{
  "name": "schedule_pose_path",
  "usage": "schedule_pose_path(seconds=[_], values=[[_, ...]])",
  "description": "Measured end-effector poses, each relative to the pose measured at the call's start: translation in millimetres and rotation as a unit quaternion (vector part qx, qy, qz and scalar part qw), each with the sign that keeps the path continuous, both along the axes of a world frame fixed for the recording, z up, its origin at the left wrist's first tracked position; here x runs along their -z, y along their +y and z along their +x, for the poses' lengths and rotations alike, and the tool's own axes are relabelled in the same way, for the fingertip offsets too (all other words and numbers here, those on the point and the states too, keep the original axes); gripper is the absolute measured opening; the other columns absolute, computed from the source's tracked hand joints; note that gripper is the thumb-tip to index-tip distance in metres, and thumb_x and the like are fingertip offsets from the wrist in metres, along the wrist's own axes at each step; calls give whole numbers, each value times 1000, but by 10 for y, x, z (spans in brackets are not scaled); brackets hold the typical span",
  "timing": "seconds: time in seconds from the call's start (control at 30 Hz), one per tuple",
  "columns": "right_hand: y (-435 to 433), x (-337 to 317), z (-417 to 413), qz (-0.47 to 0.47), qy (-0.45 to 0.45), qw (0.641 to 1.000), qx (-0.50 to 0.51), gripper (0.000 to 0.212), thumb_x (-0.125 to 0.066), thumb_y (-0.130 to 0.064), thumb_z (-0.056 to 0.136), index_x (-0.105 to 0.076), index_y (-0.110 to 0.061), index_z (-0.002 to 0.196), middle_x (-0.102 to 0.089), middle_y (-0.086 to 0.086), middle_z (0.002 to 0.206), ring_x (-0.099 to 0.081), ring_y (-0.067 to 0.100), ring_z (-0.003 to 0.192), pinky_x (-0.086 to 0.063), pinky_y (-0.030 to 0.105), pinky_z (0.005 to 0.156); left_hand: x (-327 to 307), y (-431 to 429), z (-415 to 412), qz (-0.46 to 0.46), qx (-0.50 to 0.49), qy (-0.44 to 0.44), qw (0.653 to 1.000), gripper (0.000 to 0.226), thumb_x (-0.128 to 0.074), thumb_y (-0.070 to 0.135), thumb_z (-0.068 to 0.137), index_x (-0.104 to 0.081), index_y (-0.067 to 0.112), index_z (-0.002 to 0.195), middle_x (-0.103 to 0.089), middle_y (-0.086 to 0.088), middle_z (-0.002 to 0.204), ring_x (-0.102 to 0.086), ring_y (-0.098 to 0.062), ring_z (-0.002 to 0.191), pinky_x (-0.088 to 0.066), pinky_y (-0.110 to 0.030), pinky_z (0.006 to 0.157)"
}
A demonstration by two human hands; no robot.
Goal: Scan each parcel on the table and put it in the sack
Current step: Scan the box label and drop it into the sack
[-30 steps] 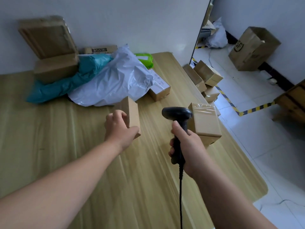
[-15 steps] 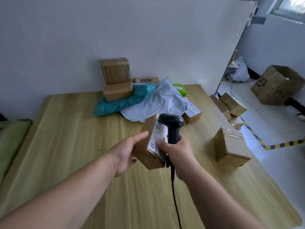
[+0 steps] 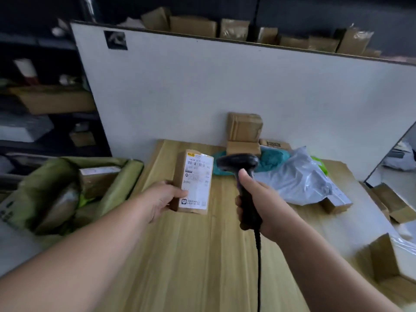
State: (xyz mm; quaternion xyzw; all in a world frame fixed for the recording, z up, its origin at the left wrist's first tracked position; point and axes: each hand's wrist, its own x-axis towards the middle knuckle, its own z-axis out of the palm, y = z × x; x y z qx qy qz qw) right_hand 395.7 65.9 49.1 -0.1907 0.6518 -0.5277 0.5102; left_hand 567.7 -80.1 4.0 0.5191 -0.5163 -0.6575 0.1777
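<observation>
the left hand (image 3: 161, 200) pinches a labelled cardboard parcel (image 3: 194, 182) above the table (image 3: 202, 255) near its left edge, beside the green sack (image 3: 67, 190). the right hand (image 3: 258, 203) has fingers curled round the black scanner (image 3: 242, 176), just right of the parcel.

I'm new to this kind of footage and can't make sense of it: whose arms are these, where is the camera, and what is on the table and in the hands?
There is no machine here. These are a person's two bare arms, filmed by a camera worn on the head, looking forward and down. The left hand holds a small cardboard parcel, its white shipping label facing the camera. The right hand grips a black corded barcode scanner, its head just right of the label. Below is a wooden table. At its far end lie a white plastic mailer, a teal mailer and stacked cardboard boxes. Left of the table stands an open green sack with parcels inside.
</observation>
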Motion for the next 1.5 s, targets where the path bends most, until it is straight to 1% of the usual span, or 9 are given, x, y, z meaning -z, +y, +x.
schedule_pose_path(seconds=[0.07, 0.17, 0.4, 0.6, 0.73, 0.87, 1.17, 1.4, 1.5], values=[[-193, -96, 207, 20, -44, 999, 6, 59, -55, -71, 86, -61, -13, 95, -59, 6, 61, -52, 20, 46, -43, 27, 46, 9, -164, 251, -3, -23, 3, 1000, 17, -60, -3, 87, -62, 11, 95, -69, -4, 87, -66, -12, 68, -47, -21, 53], [-461, -170, 509, 11, -31, 999, -1, 72, -45, -75, 88, -66, -6, 96, -61, 8, 59, -53, 19, 43, -46, 26, 44, 46, -377, 583, -14, -41, 6, 999, 24, -60, -4, 87, -62, 10, 106, -70, -8, 95, -67, -16, 74, -49, -23, 55], [-876, -283, 1109, 5, 3, 998, -57, 71, -39, -73, 91, -65, -7, 91, -59, 5, 56, -51, 17, 42, -45, 25, 45, 135, -670, 1217, -21, -86, 15, 996, 23, -65, -1, 82, -62, 19, 91, -73, 0, 87, -69, -17, 79, -50, -29, 67], [-1067, -339, 1464, 11, 27, 996, -90, 72, -38, -74, 91, -65, -8, 90, -59, 5, 57, -50, 18, 43, -44, 26, 45, 182, -807, 1593, -28, -94, 22, 995, 34, -65, -1, 83, -60, 16, 113, -72, -3, 102, -69, -20, 89, -53, -33, 75], [-1174, -352, 1641, 15, 34, 994, -101, 73, -38, -75, 90, -65, -8, 91, -59, 5, 57, -51, 18, 43, -45, 27, 48, 212, -866, 1787, -19, -100, 23, 995, 35, -64, 1, 85, -58, 19, 114, -71, 0, 102, -68, -17, 89, -53, -28, 69], [-1263, -357, 1789, 16, 35, 993, -113, 74, -38, -76, 90, -64, -7, 93, -59, 5, 57, -50, 18, 43, -45, 26, 46, 280, -941, 1950, -8, -110, 12, 994, 42, -66, 2, 83, -56, 19, 121, -70, -1, 107, -66, -21, 97, -52, -40, 91], [-1421, -331, 2026, 25, 27, 991, -132, 74, -39, -76, 89, -65, -6, 93, -59, 5, 58, -51, 17, 43, -46, 27, 45, 390, -1091, 2230, 6, -131, 8, 991, 38, -66, 3, 83, -59, 22, 116, -72, 4, 99, -66, -21, 97, -48, -45, 99], [-1513, -330, 2133, 25, 11, 990, -136, 74, -39, -74, 91, -65, -4, 98, -59, 6, 58, -51, 17, 42, -47, 27, 45, 462, -1159, 2352, 13, -153, -1, 988, 45, -66, 2, 84, -54, 17, 125, -70, -2, 107, -65, -23, 99, -49, -44, 97], [-1541, -312, 2150, 29, 10, 991, -133, 74, -39, -73, 91, -65, -5, 102, -59, 6, 58, -51, 17, 42, -47, 27, 44, 482, -1177, 2380, 6, -164, -11, 986, 43, -66, 3, 85, -54, 17, 124, -69, -1, 107, -65, -19, 94, -53, -36, 86]])
